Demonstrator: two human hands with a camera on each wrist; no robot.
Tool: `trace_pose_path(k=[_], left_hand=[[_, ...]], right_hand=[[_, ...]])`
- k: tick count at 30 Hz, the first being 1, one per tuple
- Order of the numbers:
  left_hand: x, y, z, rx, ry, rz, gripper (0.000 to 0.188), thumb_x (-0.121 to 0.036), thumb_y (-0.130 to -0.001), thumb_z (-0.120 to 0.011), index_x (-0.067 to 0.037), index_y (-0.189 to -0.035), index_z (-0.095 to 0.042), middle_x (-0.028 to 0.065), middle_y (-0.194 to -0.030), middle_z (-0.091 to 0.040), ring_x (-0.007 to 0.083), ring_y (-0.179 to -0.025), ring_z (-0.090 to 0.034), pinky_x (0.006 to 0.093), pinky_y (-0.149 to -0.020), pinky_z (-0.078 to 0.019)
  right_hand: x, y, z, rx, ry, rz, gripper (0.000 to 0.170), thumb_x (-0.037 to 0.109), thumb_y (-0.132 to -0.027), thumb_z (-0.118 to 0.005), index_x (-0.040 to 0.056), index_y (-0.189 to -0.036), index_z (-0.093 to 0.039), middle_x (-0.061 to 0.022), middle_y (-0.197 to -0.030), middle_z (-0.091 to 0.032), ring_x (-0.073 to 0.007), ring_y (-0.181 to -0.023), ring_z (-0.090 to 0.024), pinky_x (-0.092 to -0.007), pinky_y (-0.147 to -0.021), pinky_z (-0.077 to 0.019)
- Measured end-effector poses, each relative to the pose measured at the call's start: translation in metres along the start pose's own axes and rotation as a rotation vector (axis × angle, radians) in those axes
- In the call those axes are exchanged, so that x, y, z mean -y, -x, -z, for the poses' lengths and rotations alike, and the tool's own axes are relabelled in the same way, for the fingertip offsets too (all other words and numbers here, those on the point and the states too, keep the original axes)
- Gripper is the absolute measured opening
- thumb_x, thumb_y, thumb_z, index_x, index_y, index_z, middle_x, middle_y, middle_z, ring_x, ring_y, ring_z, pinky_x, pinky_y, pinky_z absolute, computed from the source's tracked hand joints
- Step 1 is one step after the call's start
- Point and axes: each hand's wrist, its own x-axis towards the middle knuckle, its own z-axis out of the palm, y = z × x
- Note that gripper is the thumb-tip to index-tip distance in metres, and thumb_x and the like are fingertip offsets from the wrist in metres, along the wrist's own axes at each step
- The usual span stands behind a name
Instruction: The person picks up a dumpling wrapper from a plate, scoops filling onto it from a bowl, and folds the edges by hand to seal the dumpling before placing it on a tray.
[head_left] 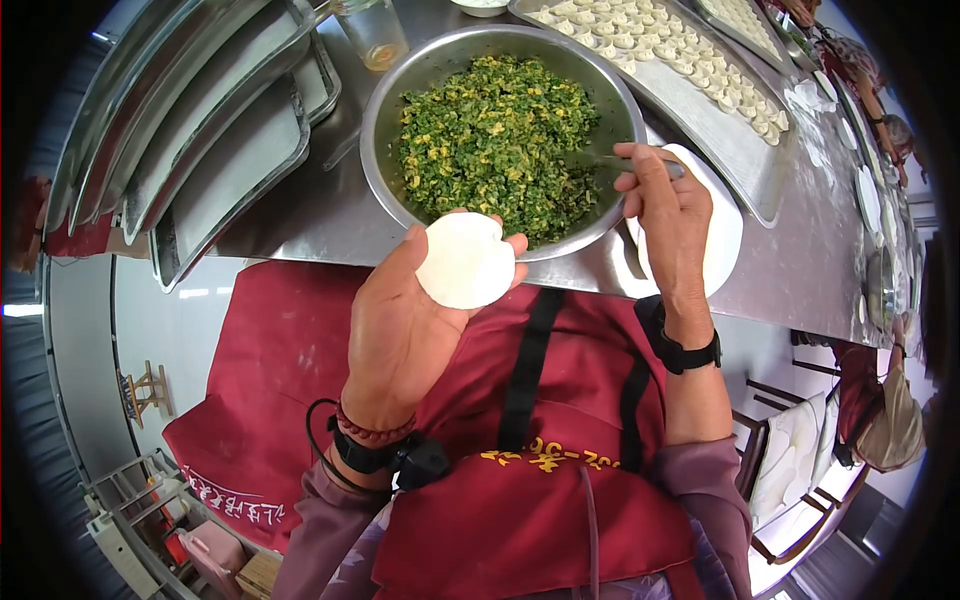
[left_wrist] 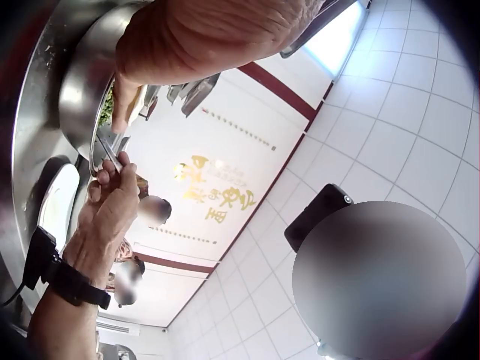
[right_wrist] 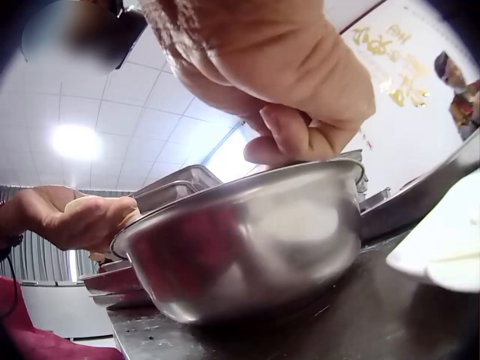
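Note:
My left hand (head_left: 400, 310) is turned palm up below the near rim of a wide metal bowl (head_left: 378, 150). A round, pale dough wrapper (head_left: 465, 262) lies across its fingers, with the thumb along one edge and fingertips showing past the other. Chopped green filling with yellow bits (head_left: 490, 130) heaps up inside the bowl. Over the bowl's right rim, my right hand (head_left: 668, 225) grips the handle of a slim metal utensil (head_left: 620, 162), whose far end is down in the filling. In the right wrist view, that hand's curled fingers (right_wrist: 281, 139) are right at the rim.
Metal trays (head_left: 235, 170) are stacked at the left. Behind the bowl stands a clear cup (head_left: 372, 35). A tray with rows of shaped dumplings (head_left: 755, 185) lies at the back right. Beside the bowl is a white dish (head_left: 715, 215). Other people are along the table's far right.

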Motion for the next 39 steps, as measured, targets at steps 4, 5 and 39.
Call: trace_pose_path(k=[4,5,39], left_hand=[[0.0,-0.003,-0.004,0.0,0.025,0.008,0.045,-0.029,-0.104,-0.036,0.01,-0.125,-0.045,0.0227,-0.126,-0.054,0.0441,-0.126,-0.047,0.0546,-0.108,-0.0382],[0.0,-0.005,-0.003,0.017,0.025,0.006,0.047,-0.028,-0.104,-0.036,0.011,-0.128,-0.04,0.0253,-0.13,-0.05,0.0459,-0.128,-0.044,0.0564,-0.108,-0.0366],[-0.004,-0.053,-0.024,0.114,0.047,-0.037,0.046,-0.029,-0.107,-0.028,0.007,-0.136,-0.033,0.022,-0.138,-0.044,0.0398,-0.126,-0.045,0.0536,-0.112,-0.0341]], right_hand=[[-0.004,-0.002,0.008,-0.034,-0.224,-0.135,0.027,0.023,-0.098,-0.055,0.0013,-0.103,-0.07,-0.003,-0.074,-0.064,-0.0038,-0.054,-0.048,-0.018,-0.046,-0.0323],[-0.005,-0.002,0.01,-0.027,-0.265,-0.139,0.028,0.023,-0.098,-0.054,0.0003,-0.104,-0.068,-0.0034,-0.074,-0.064,-0.004,-0.054,-0.048,-0.0181,-0.045,-0.0319],[0.01,0.072,0.018,0.372,0.398,0.947,0.038,0.025,-0.076,-0.075,0.0054,-0.107,-0.07,-0.01,-0.091,-0.062,-0.022,-0.066,-0.057,-0.032,-0.056,-0.0458]])
